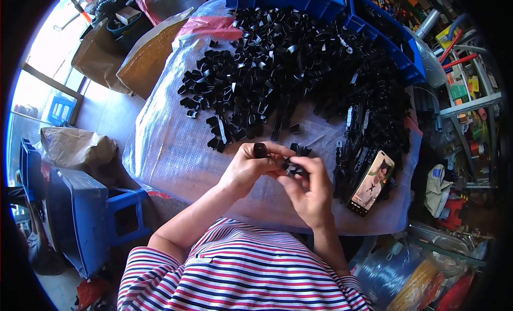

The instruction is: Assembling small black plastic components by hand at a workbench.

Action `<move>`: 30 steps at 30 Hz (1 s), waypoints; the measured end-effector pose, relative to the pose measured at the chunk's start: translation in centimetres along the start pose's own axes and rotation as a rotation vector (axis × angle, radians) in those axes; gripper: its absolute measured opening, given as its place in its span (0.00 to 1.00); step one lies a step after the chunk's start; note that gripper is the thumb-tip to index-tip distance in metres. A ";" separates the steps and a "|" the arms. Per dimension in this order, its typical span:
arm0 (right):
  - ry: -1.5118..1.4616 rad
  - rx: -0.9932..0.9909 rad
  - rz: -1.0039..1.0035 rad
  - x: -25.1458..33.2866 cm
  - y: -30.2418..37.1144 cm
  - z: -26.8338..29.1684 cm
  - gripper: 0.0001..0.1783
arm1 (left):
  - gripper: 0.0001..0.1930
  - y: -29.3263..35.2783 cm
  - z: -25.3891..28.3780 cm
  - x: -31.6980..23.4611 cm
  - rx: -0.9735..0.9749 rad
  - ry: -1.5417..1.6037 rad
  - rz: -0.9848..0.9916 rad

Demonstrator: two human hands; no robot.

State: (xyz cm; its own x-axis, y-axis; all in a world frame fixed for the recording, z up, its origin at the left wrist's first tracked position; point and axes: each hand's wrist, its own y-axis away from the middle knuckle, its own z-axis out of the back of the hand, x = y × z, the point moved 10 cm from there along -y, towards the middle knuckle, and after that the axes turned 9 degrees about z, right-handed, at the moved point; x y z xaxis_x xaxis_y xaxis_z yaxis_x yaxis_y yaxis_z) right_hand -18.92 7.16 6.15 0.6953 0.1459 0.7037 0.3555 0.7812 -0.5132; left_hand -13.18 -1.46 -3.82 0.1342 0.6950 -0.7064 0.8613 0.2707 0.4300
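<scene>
My left hand (247,169) and my right hand (312,191) meet in front of my chest, above a white woven sheet (165,118). Small black plastic pieces (295,168) are pinched in the fingers of my right hand. Another black piece (260,150) sits at the curled index finger and thumb of my left hand, whose fingertips reach toward the right hand's pieces. Whether the two sets touch is hard to make out. Beyond my hands spreads a large heap of similar black pieces (267,70), with long stacked rows of them (350,129) on the right.
A phone (370,183) with a lit screen lies at the right of the sheet. Blue crates (385,36) border the far side. To the left stand a blue bin (80,215) and brown sacks (155,49). Shelving (470,105) with tools rises on the right.
</scene>
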 end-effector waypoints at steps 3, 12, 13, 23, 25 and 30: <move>0.091 0.007 0.118 0.0 -0.1 -0.8 0.10 | 0.12 0.4 -1.0 -0.3 0.072 0.135 0.025; -0.179 0.036 -0.077 -1.6 0.7 -0.9 0.14 | 0.07 0.1 -0.3 0.3 0.047 0.248 -0.016; -0.215 0.040 -0.137 -1.9 1.0 -0.7 0.13 | 0.07 0.1 0.1 0.3 0.021 0.254 -0.003; -0.069 0.108 -0.250 -2.2 2.0 -0.9 0.12 | 0.08 0.9 0.9 -0.4 -0.121 0.169 -0.113; -0.052 0.105 -0.246 -2.2 1.8 -0.9 0.11 | 0.08 0.9 0.9 -0.5 -0.149 0.156 -0.133; -0.068 0.040 -0.275 -2.6 1.9 -1.3 0.09 | 0.06 2.9 0.3 -2.5 -0.285 -0.153 -0.390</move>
State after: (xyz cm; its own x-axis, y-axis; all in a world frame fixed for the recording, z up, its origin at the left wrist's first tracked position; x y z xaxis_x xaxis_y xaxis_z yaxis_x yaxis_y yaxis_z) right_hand -19.22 7.52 2.70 0.5326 -0.0352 0.8456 0.4986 0.8204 -0.2798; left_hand -10.87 -2.65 -0.99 -0.0820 0.4058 -0.9103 0.6968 0.6764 0.2388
